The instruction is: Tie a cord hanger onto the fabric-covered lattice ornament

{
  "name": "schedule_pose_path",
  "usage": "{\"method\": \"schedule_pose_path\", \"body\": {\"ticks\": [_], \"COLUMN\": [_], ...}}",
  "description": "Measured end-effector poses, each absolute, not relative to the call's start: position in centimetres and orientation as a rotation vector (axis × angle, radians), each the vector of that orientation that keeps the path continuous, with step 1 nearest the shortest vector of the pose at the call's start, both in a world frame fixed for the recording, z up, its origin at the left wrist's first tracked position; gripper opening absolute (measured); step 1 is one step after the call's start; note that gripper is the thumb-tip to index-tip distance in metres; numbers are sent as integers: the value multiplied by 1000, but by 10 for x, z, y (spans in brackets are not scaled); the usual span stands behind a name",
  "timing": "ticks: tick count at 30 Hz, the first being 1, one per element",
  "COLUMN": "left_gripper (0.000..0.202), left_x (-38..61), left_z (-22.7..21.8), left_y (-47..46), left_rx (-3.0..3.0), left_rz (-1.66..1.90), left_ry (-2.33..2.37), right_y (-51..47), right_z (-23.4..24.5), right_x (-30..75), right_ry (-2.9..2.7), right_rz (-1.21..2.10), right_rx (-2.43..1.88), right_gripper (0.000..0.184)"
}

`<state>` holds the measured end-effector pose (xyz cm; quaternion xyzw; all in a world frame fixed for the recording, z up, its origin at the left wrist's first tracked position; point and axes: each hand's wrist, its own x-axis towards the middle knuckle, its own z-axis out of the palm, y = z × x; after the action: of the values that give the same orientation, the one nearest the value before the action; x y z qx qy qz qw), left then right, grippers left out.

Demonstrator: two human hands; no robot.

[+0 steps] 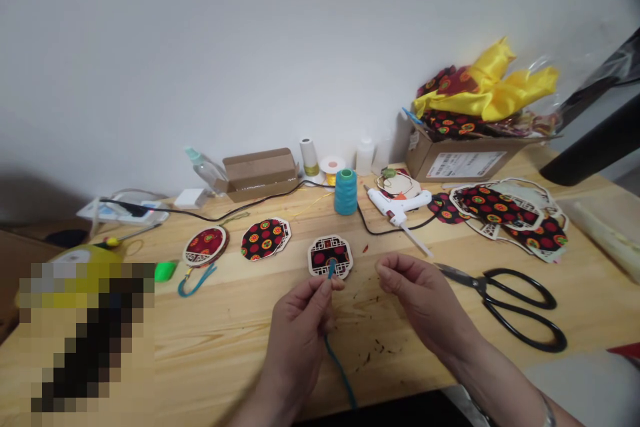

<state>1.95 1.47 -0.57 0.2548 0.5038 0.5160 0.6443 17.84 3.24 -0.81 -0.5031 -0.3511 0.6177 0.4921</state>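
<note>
My left hand (305,327) pinches a teal cord (340,370) near its end; a short tip sticks up above the fingers and the rest trails down to the table's front edge. Just beyond that hand lies a small wood-framed ornament (330,257) with dark floral fabric and lattice cutouts. To the right, my right hand (413,283) is closed, thumb against fingertips; whatever is in the pinch is too small to make out. Black-handled scissors (480,283) lie beside my right wrist. Behind the ornament stands a teal thread spool (345,192).
A white glue gun (397,203) lies behind my right hand. Fabric-covered frames (505,210) pile at right before a cardboard box (460,157). An octagonal piece (265,239) and a round tasselled one (205,245) lie at left. A black cable (215,219) crosses the back; dark scraps dot the table.
</note>
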Motion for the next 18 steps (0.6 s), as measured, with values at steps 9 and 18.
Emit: {"method": "schedule_pose_path", "body": {"ticks": [9,18], "left_gripper": [20,18], "left_x": [15,15], "left_z": [-9,-12], "left_y": [13,9], "left_rx": [558,675], "left_rz": [1165,1121], "left_ry": [1199,1230], "right_y": [31,31], "right_z": [-7,7], "right_x": [178,175], "right_ry": [-900,-1229], "right_rz": [1450,1291], "right_rx": [-1072,-1297], "right_gripper": [14,20]}}
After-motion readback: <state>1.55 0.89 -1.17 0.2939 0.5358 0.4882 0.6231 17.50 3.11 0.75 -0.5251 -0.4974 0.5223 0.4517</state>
